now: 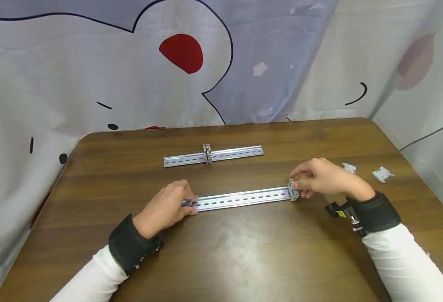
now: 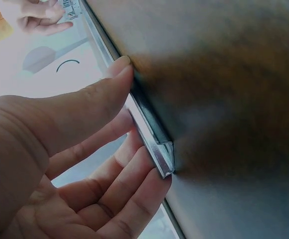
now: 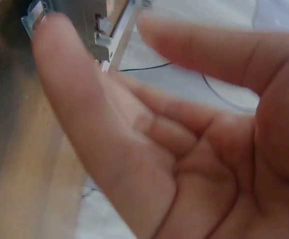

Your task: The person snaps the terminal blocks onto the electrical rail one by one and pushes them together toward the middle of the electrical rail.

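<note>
My left hand (image 1: 170, 205) pinches the left end of a slotted metal DIN rail (image 1: 240, 199), which lies across the table. In the left wrist view the thumb is on one long edge of the rail (image 2: 146, 117) and the fingertips are along the other. A grey terminal block (image 1: 293, 190) sits upright at the rail's right end. Over it is my right hand (image 1: 325, 178), fingertips right at the block's upper part. In the right wrist view one fingertip overlaps the block (image 3: 87, 25), while the thumb stands apart from it across a gap.
Farther back lies a second DIN rail (image 1: 236, 153) with several thin terminal blocks (image 1: 207, 154) near its middle. Two loose pale terminal pieces (image 1: 382, 174) rest on the wooden table (image 1: 236, 251) beyond the right wrist. A printed curtain (image 1: 93, 75) hangs behind the table.
</note>
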Available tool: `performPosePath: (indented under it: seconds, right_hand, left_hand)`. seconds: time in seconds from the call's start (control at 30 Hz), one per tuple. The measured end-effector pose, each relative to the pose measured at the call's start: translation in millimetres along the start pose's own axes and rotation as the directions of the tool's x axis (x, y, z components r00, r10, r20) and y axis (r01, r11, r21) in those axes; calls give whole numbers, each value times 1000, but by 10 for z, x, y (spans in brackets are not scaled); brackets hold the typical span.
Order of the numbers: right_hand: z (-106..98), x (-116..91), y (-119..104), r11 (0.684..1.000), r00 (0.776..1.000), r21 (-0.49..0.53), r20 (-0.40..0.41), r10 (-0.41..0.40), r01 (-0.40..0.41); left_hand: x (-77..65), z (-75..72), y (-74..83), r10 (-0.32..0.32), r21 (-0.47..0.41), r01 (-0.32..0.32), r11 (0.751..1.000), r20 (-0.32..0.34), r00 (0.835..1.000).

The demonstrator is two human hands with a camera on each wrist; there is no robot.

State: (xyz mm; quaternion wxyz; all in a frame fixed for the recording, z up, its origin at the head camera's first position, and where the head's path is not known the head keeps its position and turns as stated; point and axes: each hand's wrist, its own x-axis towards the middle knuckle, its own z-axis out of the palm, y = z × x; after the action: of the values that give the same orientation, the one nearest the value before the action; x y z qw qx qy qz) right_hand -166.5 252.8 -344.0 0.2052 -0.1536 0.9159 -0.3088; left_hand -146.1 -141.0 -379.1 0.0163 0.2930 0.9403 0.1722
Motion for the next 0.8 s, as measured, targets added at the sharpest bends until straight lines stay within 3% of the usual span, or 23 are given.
performPosePath:
  seconds: [0.13, 0.33, 0.67, 0.8]
  right_hand:
    - [-21, 33, 92, 975, 990, 219, 141, -10, -21]
    - [86, 118, 112, 919, 985, 389, 173, -13, -56]
    - [386, 291, -146, 870, 990, 493, 130, -50, -21]
    - [508, 381, -325, 876, 991, 483, 120, -56, -9]
  left_hand:
    - [-7, 5, 3, -2, 4, 2, 1000, -1, 1000]
    - [-7, 12, 12, 6, 14, -6, 1000, -6, 1000]
    - [11, 23, -8, 29, 22, -28, 999, -28, 999]
    - [8, 26, -13, 31, 25, -31, 999, -26, 999]
